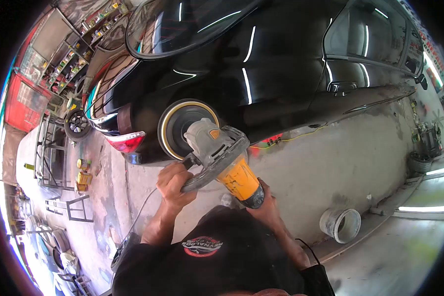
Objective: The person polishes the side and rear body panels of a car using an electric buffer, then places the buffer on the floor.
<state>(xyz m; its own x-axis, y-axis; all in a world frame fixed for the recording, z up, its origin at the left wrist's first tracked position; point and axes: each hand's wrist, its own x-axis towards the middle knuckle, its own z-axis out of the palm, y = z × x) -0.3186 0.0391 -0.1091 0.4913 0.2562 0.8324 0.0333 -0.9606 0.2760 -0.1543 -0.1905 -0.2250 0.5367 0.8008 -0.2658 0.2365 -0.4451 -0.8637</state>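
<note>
A yellow and grey power polisher (238, 178) is held in front of my chest, its round pad (180, 129) at the rear side of a glossy black car (276, 64). My left hand (176, 183) is wrapped round the polisher's grey loop handle, left of the tool's body. Round the dark rear end of the yellow body, my right hand (265, 203) is closed. The pad has a tan rim and lies just right of the car's red tail light (127, 142). Whether its face touches the paint is hidden.
A white bucket (340, 225) lies at the lower right on the concrete floor (311, 172). A yellow cord runs below the car. At the left are a wheel (77, 123), yellow containers (83, 180), a metal frame (80, 208) and shelves (66, 71). Tyres (420, 162) sit at the right.
</note>
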